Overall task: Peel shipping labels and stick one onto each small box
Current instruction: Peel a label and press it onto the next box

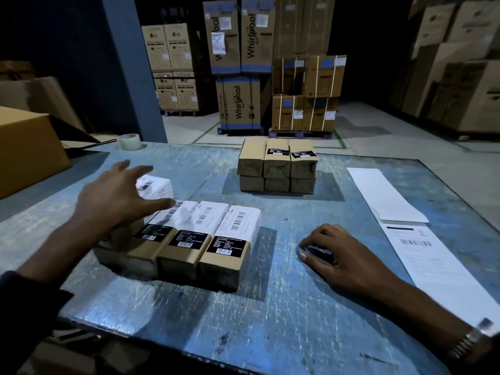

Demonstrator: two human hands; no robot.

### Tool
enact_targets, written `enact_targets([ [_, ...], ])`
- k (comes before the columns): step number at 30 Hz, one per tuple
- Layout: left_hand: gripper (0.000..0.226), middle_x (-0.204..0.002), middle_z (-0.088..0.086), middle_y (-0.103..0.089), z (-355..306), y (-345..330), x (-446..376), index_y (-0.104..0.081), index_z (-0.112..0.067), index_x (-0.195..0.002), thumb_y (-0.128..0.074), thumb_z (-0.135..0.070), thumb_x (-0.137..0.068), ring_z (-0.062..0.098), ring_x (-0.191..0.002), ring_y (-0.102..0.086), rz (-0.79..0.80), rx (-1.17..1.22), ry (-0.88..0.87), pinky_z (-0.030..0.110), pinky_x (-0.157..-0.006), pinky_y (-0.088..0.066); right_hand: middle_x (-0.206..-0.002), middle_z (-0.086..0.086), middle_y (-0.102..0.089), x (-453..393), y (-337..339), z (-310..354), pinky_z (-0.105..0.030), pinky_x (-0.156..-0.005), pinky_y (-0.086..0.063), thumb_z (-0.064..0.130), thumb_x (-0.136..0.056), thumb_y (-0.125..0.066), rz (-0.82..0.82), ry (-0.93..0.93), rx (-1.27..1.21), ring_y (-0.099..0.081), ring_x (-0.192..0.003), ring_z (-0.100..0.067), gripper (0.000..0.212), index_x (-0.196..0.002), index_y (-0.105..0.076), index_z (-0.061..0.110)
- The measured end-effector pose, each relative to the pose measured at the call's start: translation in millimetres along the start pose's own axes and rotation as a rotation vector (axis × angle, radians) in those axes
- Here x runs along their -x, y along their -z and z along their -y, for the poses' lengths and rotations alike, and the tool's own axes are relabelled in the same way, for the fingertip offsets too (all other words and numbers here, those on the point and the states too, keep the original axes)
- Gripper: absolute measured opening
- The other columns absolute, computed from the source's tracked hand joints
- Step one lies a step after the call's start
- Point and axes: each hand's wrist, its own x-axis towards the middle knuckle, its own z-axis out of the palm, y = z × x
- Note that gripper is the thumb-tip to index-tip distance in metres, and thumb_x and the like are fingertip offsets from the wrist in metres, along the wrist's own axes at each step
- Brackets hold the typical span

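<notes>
My left hand [116,196] hovers over the near row of small boxes [189,239], fingers spread and straight, gripping nothing; whether the fingertips touch a label I cannot tell. The row sits left of centre on the blue surface [270,307], boxes side by side and touching, each with a white shipping label [238,221] on its far half and a black sticker nearer me. One more labelled box [155,186] lies just behind the row, partly hidden by my fingers.

My right hand [343,255] rests on the surface, fingers loosely curled with tips down, holding nothing. Open surface lies between it and the row, and all the way to the near edge.

Farther back, near the far edge, a stack of brown boxes [277,165] stands two layers high, without white labels, well apart from the near row.

Along the right edge lie white label sheets [384,196], and a printed sheet [433,261] nearer me. A tape roll [129,141] sits at the far left edge, beside a big carton [27,150].
</notes>
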Motion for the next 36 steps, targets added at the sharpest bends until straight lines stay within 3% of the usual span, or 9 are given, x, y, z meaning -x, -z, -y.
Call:
enact_targets([
  [7,0.076,-0.151,0.003,-0.056,-138,-15,-6,-0.061,-0.026,-0.142,-0.073,-0.072,-0.082,0.026,-0.129,-0.058,-0.016,0.167,-0.321,0.044,-0.103,-0.049,-0.104,0.024,-0.059,0,3,2,-0.027,-0.084,-0.055,0.049,-0.101,-0.067,-0.031,-0.021,-0.078,-0.059,-0.108,0.001,0.012,-0.103,-0.072,0.039],
  [12,0.112,-0.159,0.017,-0.041,-199,-57,-83,-0.031,-0.026,-0.163,-0.077,-0.077,-0.074,0.038,-0.139,-0.048,0.044,0.235,-0.254,0.05,-0.106,-0.049,-0.102,0.021,-0.061,-4,7,-12,-0.028,-0.086,-0.056,0.044,-0.099,-0.071,-0.088,-0.058,-0.102,-0.061,-0.104,0.001,0.011,-0.104,-0.075,0.036],
  [15,0.131,-0.168,0.022,-0.023,-208,-81,-119,-0.021,-0.035,-0.166,-0.08,-0.084,-0.061,0.047,-0.151,-0.031,0.11,0.189,-0.245,0.059,-0.116,-0.041,-0.103,0.022,-0.061,-4,11,-22,-0.024,-0.088,-0.057,0.043,-0.099,-0.071,-0.128,-0.115,-0.126,-0.061,-0.105,0.003,0.008,-0.104,-0.074,0.037],
  [16,0.129,-0.168,0.023,-0.027,-207,-87,-125,-0.024,-0.033,-0.166,-0.084,-0.08,-0.062,0.047,-0.152,-0.028,0.136,0.173,-0.268,0.056,-0.118,-0.039,-0.103,0.023,-0.06,-5,12,-25,-0.023,-0.089,-0.057,0.042,-0.099,-0.071,-0.14,-0.124,-0.118,-0.06,-0.105,0.004,0.007,-0.104,-0.074,0.038],
  [19,0.112,-0.146,0.02,-0.055,-206,-95,-134,-0.045,-0.028,-0.158,-0.094,-0.062,-0.063,0.038,-0.135,-0.049,0.079,0.116,-0.327,0.042,-0.105,-0.047,-0.103,0.023,-0.06,-8,14,-33,-0.024,-0.09,-0.057,0.044,-0.099,-0.071,-0.147,-0.132,-0.096,-0.06,-0.106,0.003,0.012,-0.107,-0.075,0.037],
  [24,0.096,-0.133,0.013,-0.07,-201,-95,-135,-0.059,-0.023,-0.148,-0.099,-0.044,-0.064,0.033,-0.119,-0.064,0.0,0.098,-0.351,0.041,-0.094,-0.055,-0.106,0.02,-0.061,-11,16,-33,-0.032,-0.092,-0.057,0.046,-0.099,-0.07,-0.098,-0.114,-0.076,-0.06,-0.108,0.0,0.017,-0.111,-0.075,0.035],
  [29,0.069,-0.118,0.008,-0.071,-178,-80,-108,-0.067,-0.03,-0.139,-0.083,-0.045,-0.074,0.029,-0.096,-0.067,-0.176,0.123,-0.346,0.035,-0.072,-0.054,-0.106,0.021,-0.061,-8,26,-33,-0.016,-0.087,-0.053,0.043,-0.098,-0.072,-0.146,-0.137,-0.061,-0.059,-0.104,0.001,0.013,-0.108,-0.075,0.035],
  [32,0.064,-0.116,0.005,-0.068,-161,-60,-77,-0.071,-0.028,-0.134,-0.084,-0.049,-0.074,0.024,-0.094,-0.065,-0.282,0.205,-0.378,0.035,-0.074,-0.055,-0.104,0.019,-0.065,-8,34,-26,-0.006,-0.075,-0.043,0.039,-0.098,-0.073,-0.196,-0.181,-0.058,-0.059,-0.099,0.001,0.004,-0.1,-0.074,0.036],
  [36,0.067,-0.129,0.006,-0.067,-148,-33,-9,-0.068,-0.021,-0.139,-0.089,-0.04,-0.078,0.017,-0.103,-0.063,-0.39,0.39,-0.466,0.034,-0.083,-0.061,-0.096,0.019,-0.073,-12,40,-17,-0.029,-0.075,-0.053,0.04,-0.096,-0.076,-0.236,-0.275,-0.267,-0.067,-0.093,0.003,0.007,-0.089,-0.076,0.039],
])
